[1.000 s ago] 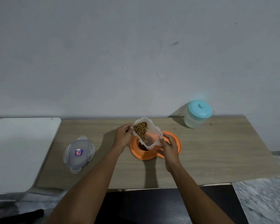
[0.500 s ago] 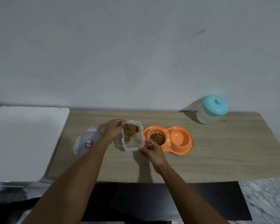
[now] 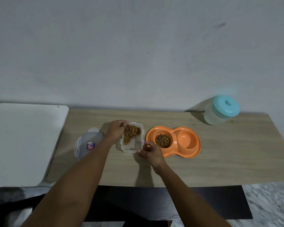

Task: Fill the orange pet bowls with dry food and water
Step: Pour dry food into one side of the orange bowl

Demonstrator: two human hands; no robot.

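An orange double pet bowl (image 3: 193, 153) lies on the wooden table (image 3: 220, 153). Its left well holds brown dry food (image 3: 162, 140); its right well looks dry and bare. Just left of it a clear plastic food container (image 3: 131, 148) sits on the table, kibble heaped at its far end. My left hand (image 3: 116, 131) grips the container's far left corner. My right hand (image 3: 148, 151) pinches its near right corner. A clear jug with a turquoise lid (image 3: 222, 110) stands at the back right.
The container's clear lid (image 3: 88, 144) with a blue and red label lies left of my left arm. A white tabletop (image 3: 23, 138) adjoins the wooden table on the left. A dark bench or shelf (image 3: 170, 202) runs below the table's front edge.
The container was tipped over the orange bowl a second ago; both hands have carried it left and set it level on the table. Kibble now lies in the left well.
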